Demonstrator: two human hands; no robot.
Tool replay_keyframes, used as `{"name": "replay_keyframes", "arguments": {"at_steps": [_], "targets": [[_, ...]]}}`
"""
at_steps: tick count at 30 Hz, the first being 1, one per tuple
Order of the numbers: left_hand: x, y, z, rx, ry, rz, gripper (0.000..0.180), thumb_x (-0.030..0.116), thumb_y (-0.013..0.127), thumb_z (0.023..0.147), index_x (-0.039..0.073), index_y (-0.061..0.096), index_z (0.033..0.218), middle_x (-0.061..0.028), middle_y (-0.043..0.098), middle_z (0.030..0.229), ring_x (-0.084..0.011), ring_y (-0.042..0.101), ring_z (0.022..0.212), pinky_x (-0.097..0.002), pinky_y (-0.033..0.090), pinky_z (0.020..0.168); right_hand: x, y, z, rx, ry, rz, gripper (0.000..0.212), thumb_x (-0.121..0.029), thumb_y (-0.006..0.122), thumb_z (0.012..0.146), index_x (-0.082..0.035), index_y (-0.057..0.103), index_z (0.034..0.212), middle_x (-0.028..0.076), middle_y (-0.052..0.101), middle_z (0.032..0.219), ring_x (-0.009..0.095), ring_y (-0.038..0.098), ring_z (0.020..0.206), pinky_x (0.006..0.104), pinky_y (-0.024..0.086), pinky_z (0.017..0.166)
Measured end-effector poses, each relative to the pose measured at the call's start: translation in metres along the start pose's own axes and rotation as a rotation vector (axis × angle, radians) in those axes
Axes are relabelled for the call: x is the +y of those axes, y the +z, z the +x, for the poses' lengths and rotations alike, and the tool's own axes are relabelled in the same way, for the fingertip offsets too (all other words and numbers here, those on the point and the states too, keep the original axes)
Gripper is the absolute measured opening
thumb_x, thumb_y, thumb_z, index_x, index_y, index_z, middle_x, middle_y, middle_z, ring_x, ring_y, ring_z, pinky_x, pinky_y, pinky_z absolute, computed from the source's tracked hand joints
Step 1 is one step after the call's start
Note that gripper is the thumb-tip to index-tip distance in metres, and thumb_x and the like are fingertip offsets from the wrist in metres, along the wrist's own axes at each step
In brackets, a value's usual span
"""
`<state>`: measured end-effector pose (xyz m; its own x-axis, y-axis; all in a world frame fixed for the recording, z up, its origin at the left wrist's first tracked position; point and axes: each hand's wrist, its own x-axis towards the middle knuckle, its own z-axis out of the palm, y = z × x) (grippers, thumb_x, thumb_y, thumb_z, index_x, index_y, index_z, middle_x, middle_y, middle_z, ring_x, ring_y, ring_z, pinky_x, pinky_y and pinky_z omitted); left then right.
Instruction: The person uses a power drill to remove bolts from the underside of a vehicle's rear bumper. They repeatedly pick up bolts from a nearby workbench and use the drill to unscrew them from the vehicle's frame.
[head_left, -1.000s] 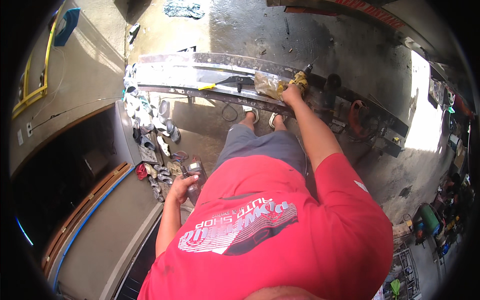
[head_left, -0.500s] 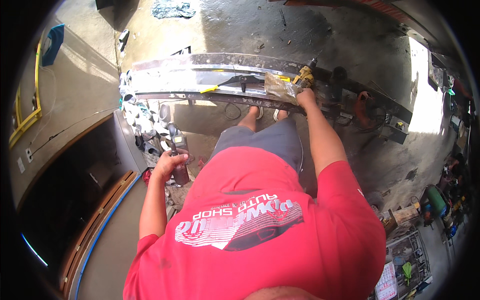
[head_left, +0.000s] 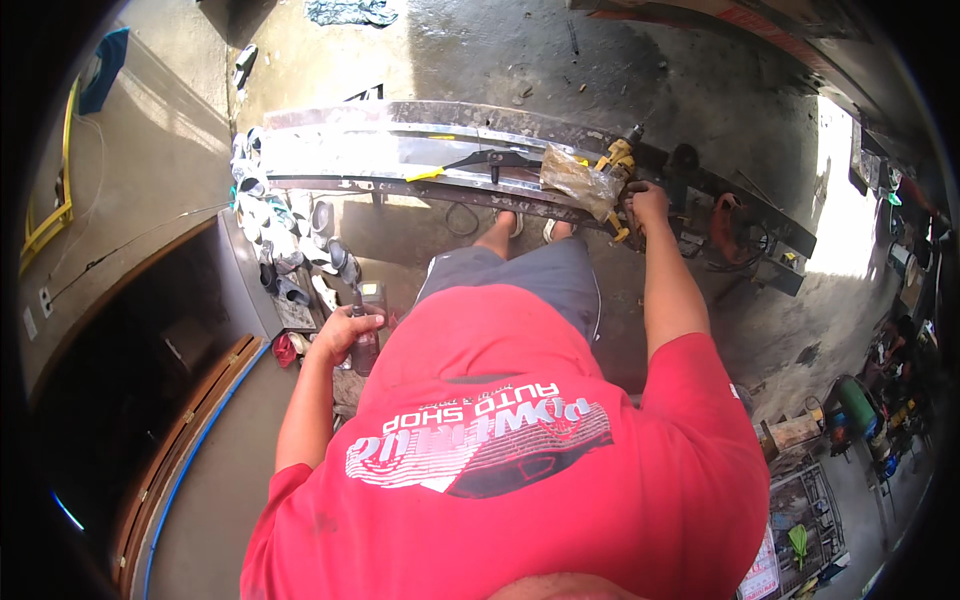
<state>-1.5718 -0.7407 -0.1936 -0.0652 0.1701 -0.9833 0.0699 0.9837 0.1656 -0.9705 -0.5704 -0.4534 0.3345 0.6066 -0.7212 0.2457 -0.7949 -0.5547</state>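
My left hand is wrapped around a dark bottle-shaped object with a narrow upper end, held left of my waist. Over the right part of a long metal bench, my right hand has its fingers curled. Whatever it may hold is hidden. Just left of that hand lies a yellow drill, its chuck pointing away from me. A crumpled clear plastic bag lies against the drill. Farther left, a black bracket-like part with yellow ends rests across the bright metal strips.
The dark-edged bench spans the space before me. An orange-red tool with a cord sits at its right. Several shoes crowd the bench's left end. A blue-edged wooden sill borders a dark opening at left.
My right hand has shifted right, off the plastic bag, uncovering the drill's lower end. My left hand still holds the bottle-shaped object, slightly lower. The whole view has shifted a little.
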Motion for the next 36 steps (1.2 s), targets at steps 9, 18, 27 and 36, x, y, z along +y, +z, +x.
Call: {"name": "replay_keyframes", "arguments": {"at_steps": [9, 18, 27, 36], "targets": [[0.018, 0.01, -0.024, 0.021, 0.055, -0.078, 0.025, 0.015, 0.081, 0.085, 0.002, 0.073, 0.104, -0.0073, 0.074, 0.092, -0.0175, 0.068, 0.084, -0.0339, 0.053, 0.079, -0.106, 0.014, -0.069, -0.494, 0.068, 0.668, 0.038, 0.016, 0.042, 0.085, 0.01, 0.064, 0.116, 0.019, 0.07, 0.109, 0.027, 0.073, 0.097, 0.032, 0.064, 0.087], [0.077, 0.034, -0.027, -0.079, 0.292, -0.047, 0.036, 0.015, 0.084, 0.083, 0.003, 0.072, 0.115, -0.0013, 0.068, 0.088, -0.0108, 0.061, 0.076, -0.0279, 0.051, 0.071, -0.2, 0.086, -0.16, -0.816, -0.009, 0.547, 0.04, 0.017, 0.049, 0.086, 0.006, 0.065, 0.121, 0.02, 0.069, 0.116, 0.028, 0.072, 0.109, 0.0322, 0.062, 0.095], [0.082, 0.037, -0.026, -0.1, 0.318, 0.03, 0.036, 0.018, 0.085, 0.082, 0.003, 0.073, 0.113, -0.0028, 0.069, 0.091, -0.0117, 0.063, 0.08, -0.0295, 0.052, 0.074, -0.183, 0.153, -0.127, -0.747, -0.082, 0.296, 0.025, 0.009, 0.066, 0.087, 0.006, 0.072, 0.111, 0.014, 0.075, 0.099, 0.02, 0.074, 0.086, 0.0294, 0.061, 0.081], [-0.012, 0.008, -0.024, 0.072, 0.122, -0.124, 0.035, 0.016, 0.086, 0.081, 0.001, 0.074, 0.11, -0.0056, 0.071, 0.096, -0.0145, 0.064, 0.084, -0.0322, 0.052, 0.077, -0.122, 0.25, -0.01, -0.413, -0.281, -0.34, 0.013, -0.006, 0.073, 0.09, 0.004, 0.075, 0.099, 0.011, 0.076, 0.08, 0.017, 0.072, 0.071, 0.0319, 0.058, 0.064]]}}
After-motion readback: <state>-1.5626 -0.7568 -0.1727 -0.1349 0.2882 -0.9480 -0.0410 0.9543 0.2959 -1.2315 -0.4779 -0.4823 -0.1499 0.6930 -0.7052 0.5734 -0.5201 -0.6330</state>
